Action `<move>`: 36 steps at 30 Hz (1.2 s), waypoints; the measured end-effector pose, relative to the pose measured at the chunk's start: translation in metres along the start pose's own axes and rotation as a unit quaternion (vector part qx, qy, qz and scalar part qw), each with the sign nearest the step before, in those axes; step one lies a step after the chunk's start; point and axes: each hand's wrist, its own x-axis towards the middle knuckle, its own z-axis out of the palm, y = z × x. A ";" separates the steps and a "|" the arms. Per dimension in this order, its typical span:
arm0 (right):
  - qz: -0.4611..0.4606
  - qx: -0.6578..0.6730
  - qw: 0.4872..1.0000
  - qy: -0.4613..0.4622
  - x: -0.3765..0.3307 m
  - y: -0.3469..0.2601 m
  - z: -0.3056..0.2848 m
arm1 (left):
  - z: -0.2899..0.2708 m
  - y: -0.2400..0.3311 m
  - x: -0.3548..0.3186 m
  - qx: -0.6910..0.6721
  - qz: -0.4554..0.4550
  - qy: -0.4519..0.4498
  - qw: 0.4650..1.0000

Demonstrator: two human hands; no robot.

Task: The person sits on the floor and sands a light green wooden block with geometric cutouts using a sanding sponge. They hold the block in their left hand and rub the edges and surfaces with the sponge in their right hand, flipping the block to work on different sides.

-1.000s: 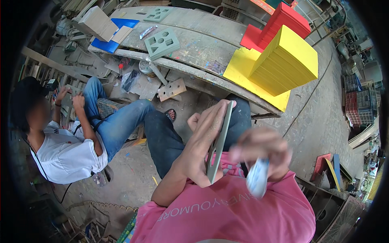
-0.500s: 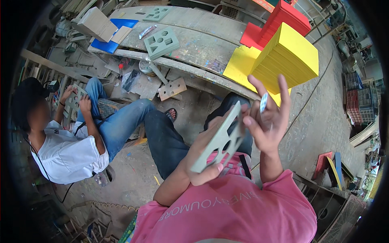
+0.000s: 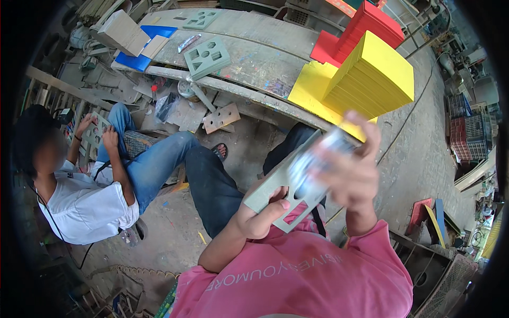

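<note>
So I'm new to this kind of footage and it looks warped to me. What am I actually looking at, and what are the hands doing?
There is no machine here. A wide fisheye camera worn on a person's head looks down at their own two hands, which is why straight edges bend. The person wears a pink shirt. Their left hand holds a flat grey-green board with cut-out shapes. The right hand presses something pale and blurred against it; I cannot tell what it is. Ahead is a worn wooden bench carrying a stack of yellow boards, red boards and another cut-out board. To the left a second person in a white shirt sits working.
</note>
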 end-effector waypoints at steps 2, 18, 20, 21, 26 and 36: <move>-0.039 -0.041 0.998 0.034 -0.001 -0.007 0.024 | -0.002 -0.007 0.005 0.050 0.117 -0.032 0.991; 0.229 0.126 0.957 0.129 -0.015 0.078 0.025 | 0.003 0.037 0.021 0.318 0.173 -0.072 0.929; 0.331 0.483 0.792 0.174 -0.030 0.060 0.027 | 0.000 0.033 0.024 0.269 0.143 -0.069 0.950; 0.322 0.554 0.752 0.156 -0.027 0.046 0.030 | 0.000 0.030 0.025 0.241 0.124 -0.070 0.960; 0.372 0.456 0.801 0.108 -0.038 0.007 0.042 | 0.002 0.023 0.029 0.204 0.169 0.021 0.964; 0.088 0.193 0.965 0.155 -0.040 0.028 0.024 | -0.027 0.034 0.041 0.162 0.280 0.039 0.946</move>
